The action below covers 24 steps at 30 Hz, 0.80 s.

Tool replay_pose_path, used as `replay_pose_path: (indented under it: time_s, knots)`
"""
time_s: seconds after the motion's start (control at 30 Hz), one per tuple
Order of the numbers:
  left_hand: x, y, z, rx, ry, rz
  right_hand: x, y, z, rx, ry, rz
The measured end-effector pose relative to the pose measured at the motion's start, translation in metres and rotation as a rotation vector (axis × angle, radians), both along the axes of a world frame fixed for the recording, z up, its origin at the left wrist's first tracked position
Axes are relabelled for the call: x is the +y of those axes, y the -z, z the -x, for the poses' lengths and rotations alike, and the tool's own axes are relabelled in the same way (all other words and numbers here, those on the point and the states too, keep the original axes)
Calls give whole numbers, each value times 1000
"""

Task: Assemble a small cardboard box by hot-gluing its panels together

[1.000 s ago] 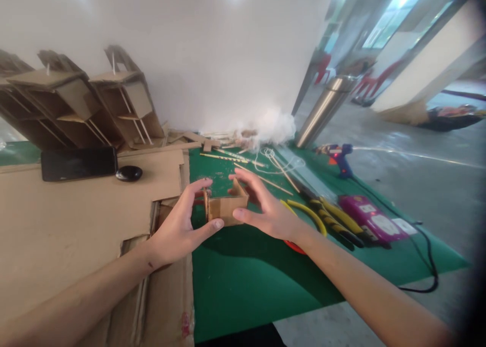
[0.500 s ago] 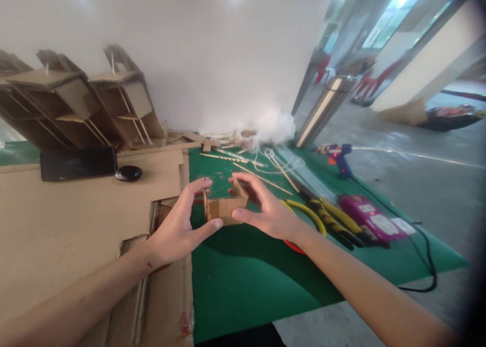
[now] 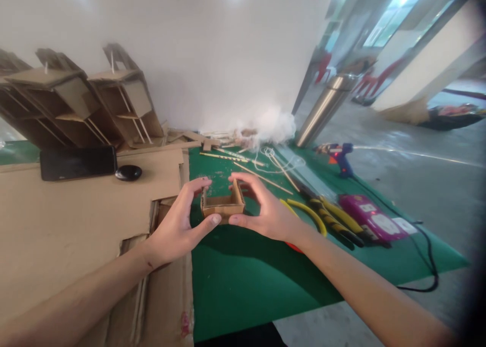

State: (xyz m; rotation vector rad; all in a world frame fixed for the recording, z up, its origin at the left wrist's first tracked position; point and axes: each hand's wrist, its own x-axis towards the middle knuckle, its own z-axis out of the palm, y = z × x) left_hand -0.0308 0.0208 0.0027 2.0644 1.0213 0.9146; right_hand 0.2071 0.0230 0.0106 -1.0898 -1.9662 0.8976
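Observation:
A small cardboard box frame is held between my two hands above the green table surface. My left hand grips its left side, the thumb at the near lower edge and the fingers along the left wall. On the other side my right hand closes around the right wall, its thumb near the left thumb. The frame's near wall, inner floor area and right wall show. Its far side is partly hidden by fingertips.
Left lie cardboard sheets, a phone and a black mouse, with cardboard structures behind. Thin sticks and white fluff lie ahead. Right are a steel flask, glue gun, yellow-handled pliers and purple power strip.
The cardboard box frame has turned and tipped in my hands, so more of its inside shows. Both hands stay in nearly the same place.

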Motion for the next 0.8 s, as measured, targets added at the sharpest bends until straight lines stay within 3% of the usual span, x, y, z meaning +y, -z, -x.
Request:
replay_pose_path:
  time_s: [0.3, 0.5, 0.8]
  knots:
    - [0, 4, -1, 18, -6, -41, 0, 3, -1, 11, -23, -31]
    - [0, 9, -3, -3, -84, -120, 2, 6, -1, -76, -15, -87]
    - [3, 7, -3, 20, -95, 28, 2, 3, -1, -158, 4, -130]
